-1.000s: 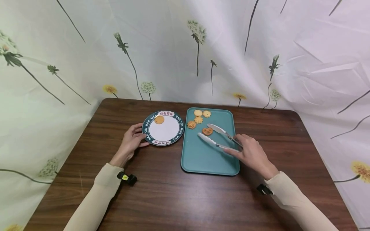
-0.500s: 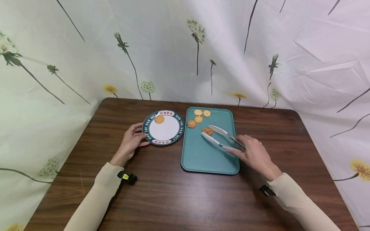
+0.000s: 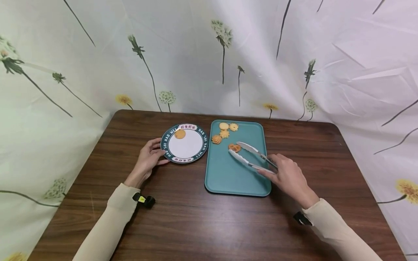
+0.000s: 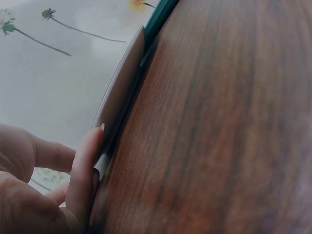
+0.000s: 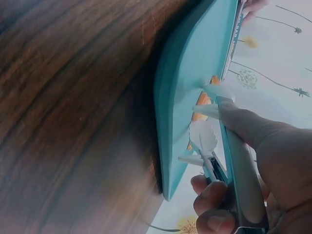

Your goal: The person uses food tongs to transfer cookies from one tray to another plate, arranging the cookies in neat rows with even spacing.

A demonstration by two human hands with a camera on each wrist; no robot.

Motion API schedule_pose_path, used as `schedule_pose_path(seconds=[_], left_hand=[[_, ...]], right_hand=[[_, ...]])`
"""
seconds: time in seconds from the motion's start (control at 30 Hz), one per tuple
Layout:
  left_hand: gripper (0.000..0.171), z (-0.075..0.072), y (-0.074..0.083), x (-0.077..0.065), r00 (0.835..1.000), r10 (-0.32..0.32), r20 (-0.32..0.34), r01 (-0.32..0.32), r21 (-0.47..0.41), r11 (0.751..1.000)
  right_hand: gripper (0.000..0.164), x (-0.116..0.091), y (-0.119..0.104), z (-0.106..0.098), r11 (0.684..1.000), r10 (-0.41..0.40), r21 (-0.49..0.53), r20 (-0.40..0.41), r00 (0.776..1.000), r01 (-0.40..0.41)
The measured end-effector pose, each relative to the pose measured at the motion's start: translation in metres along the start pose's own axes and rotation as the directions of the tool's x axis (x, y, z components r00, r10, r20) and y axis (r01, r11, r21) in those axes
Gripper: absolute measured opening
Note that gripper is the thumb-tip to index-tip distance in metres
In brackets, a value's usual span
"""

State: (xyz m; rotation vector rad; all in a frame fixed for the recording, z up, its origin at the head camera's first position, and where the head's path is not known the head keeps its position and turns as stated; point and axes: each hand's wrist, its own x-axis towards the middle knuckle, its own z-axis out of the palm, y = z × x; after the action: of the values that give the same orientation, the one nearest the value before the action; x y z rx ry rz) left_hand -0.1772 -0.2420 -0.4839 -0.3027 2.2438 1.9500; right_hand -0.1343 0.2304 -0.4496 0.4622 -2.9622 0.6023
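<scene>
Tongs (image 3: 240, 158) now narrower around pretzel cookie (image 3: 234, 146)

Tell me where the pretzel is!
In the head view, the pretzel lies on the teal tray, between the tips of the tongs, right of the swirl cookie.

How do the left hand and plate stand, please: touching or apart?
Touching: the head view shows the left hand gripping the plate by its rim.

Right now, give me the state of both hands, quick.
Left hand: holding the plate at its rim.
Right hand: holding the tongs, tips apart around the pretzel-shaped cookie.
</scene>
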Motion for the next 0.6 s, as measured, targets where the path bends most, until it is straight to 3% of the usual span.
schedule_pose_path(seconds=[0.6], left_hand=[[0.062, 0.0015, 0.0012, -0.0001, 1.000, -0.020, -0.004, 0.020, 0.008, 1.000]], right_hand=[[0.052, -0.0006, 0.0024, 0.0014, 1.000, -0.009, -0.004, -0.029, 1.000, 0.009]])
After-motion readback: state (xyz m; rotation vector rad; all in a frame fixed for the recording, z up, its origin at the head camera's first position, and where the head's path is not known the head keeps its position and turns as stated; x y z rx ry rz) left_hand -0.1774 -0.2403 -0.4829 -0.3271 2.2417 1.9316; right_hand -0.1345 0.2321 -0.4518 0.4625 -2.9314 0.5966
